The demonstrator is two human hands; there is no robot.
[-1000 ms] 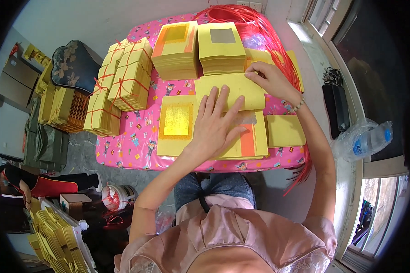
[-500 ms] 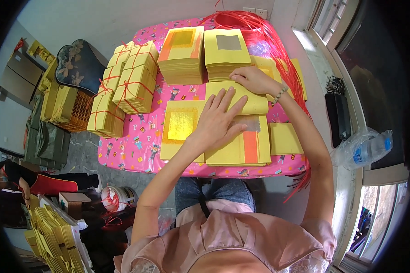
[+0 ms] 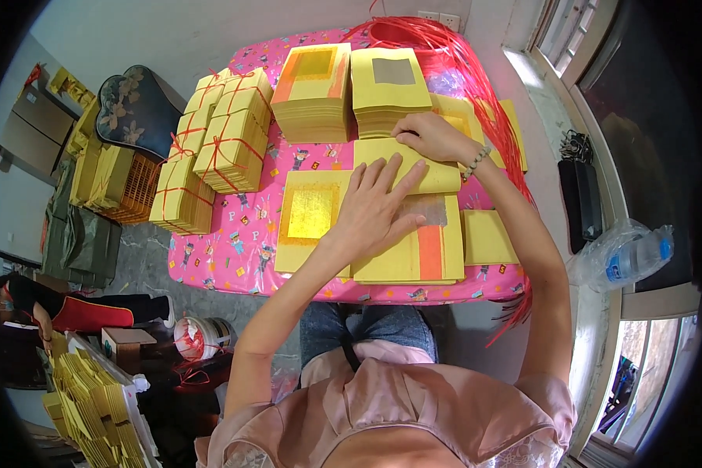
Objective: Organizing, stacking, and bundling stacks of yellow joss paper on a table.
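Note:
My left hand (image 3: pixel 374 204) lies flat with fingers spread on a folded-over sheet of yellow paper (image 3: pixel 437 178). My right hand (image 3: pixel 433 136), with a bead bracelet at the wrist, is curled closed at the far edge of the same fold. Its fingertips are partly hidden. Beneath lies a stack of yellow paper (image 3: pixel 382 269) with an orange strip and a grey patch. To its left is yellow paper with a gold square (image 3: pixel 310 214). Behind my hands rise two thick stacks, one with a gold patch (image 3: pixel 310 101) and one with a grey patch (image 3: pixel 390 86).
Yellow bundles tied with red string (image 3: pixel 230 148) stand at the left on the pink patterned tablecloth (image 3: pixel 234 269). Red plastic strips (image 3: pixel 483 93) hang down the table's right side. A bottle (image 3: pixel 632 257) in clear plastic is by the window. Another person (image 3: pixel 93 312) is at lower left, near piled yellow paper.
My right hand has shifted very slightly left and up along the fold's far edge. The left hand stays flat on the paper.

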